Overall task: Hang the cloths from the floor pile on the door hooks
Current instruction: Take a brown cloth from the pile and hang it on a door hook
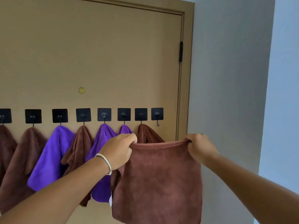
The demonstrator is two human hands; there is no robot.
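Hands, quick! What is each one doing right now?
Left hand: fingers closed, pinching the left top corner of the brown cloth.
Right hand: fingers closed, pinching the right top corner of the same cloth.

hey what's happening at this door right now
A person is hanging cloths on a row of black hooks on the door. The left hand and right hand hold a brown cloth stretched by its top corners. Seven hooks already carry brown or purple cloths; the empty hook is rightmost.
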